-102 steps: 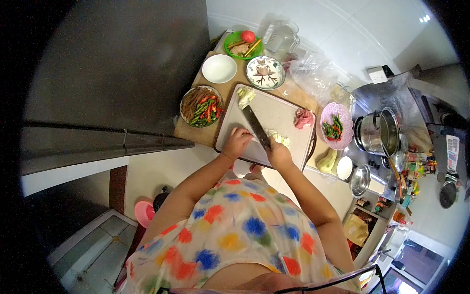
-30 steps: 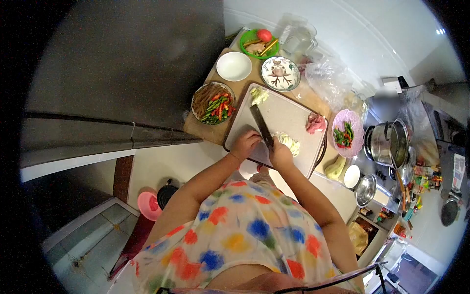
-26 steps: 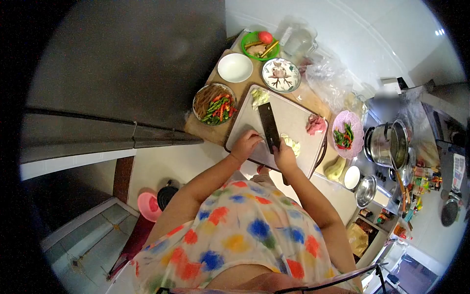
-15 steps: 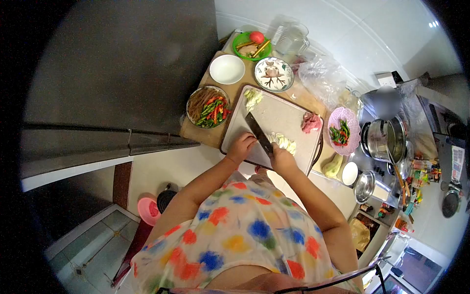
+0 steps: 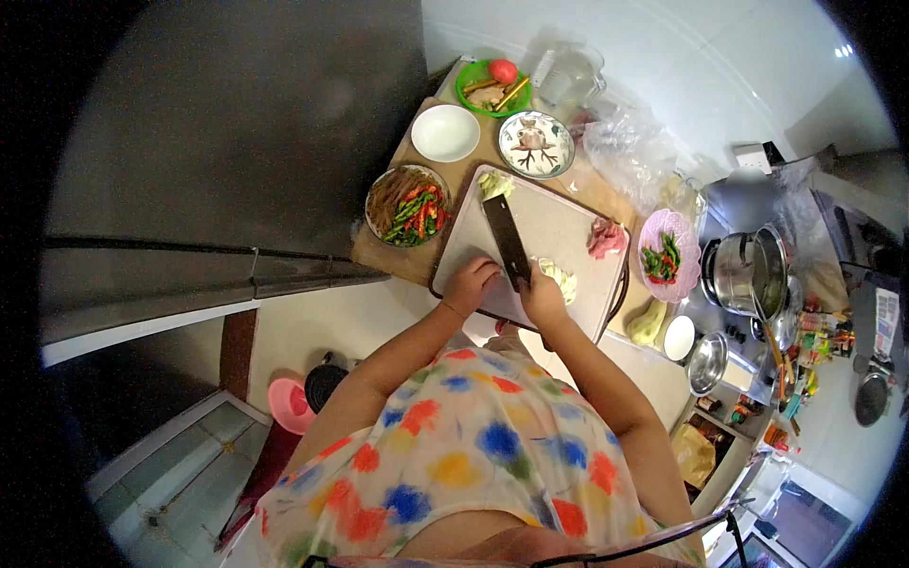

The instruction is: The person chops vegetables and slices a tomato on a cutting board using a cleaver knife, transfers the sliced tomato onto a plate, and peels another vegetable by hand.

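My right hand (image 5: 543, 301) is closed around the handle of a cleaver (image 5: 507, 237), its dark blade pointing away over the cutting board (image 5: 540, 213). To the left of the blade, my left hand (image 5: 471, 287) rests at the board's near edge with bent fingers close together; whatever is under them is hidden. Pale sliced pieces (image 5: 559, 280) lie just right of the cleaver, partly behind my right hand. A second pale green-white pile (image 5: 494, 185) sits at the board's far left corner, near the blade tip. Raw pink meat (image 5: 606, 238) lies at the right side.
Left of the board stands a bowl of sliced peppers and brown strips (image 5: 407, 206). Behind are a white bowl (image 5: 445, 133), a patterned plate (image 5: 536, 145) and a green basket (image 5: 493, 88). On the right are a pink dish of peppers (image 5: 668, 254) and a steel pot (image 5: 743, 273).
The cleaver has swung more upright, its tip now nearer the far left pile. My right hand has shifted slightly right, and my left hand sits slightly farther right.
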Available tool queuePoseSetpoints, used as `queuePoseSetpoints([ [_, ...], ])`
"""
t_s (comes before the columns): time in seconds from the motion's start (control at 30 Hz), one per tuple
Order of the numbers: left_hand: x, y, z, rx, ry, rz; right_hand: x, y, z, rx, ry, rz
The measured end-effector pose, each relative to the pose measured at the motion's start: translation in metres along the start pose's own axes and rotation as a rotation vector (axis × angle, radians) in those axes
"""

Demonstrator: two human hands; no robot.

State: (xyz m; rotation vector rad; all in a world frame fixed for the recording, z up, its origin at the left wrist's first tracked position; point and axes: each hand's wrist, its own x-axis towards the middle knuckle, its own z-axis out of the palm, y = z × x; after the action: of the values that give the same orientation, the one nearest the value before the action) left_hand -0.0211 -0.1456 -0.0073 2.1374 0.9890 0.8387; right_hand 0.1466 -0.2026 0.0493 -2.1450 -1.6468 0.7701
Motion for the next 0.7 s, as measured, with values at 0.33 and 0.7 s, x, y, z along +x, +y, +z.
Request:
queuePoseSetpoints([
  [0.33,0.0,-0.002,0.006,-0.073,0.042,0.006,-0.026,-0.016,-0.036,-0.109,-0.157,-0.03],
  [0.7,0.0,-0.01,0.008,-0.078,0.024,0.021,-0.016,-0.013,-0.025,-0.056,-0.167,-0.066],
])
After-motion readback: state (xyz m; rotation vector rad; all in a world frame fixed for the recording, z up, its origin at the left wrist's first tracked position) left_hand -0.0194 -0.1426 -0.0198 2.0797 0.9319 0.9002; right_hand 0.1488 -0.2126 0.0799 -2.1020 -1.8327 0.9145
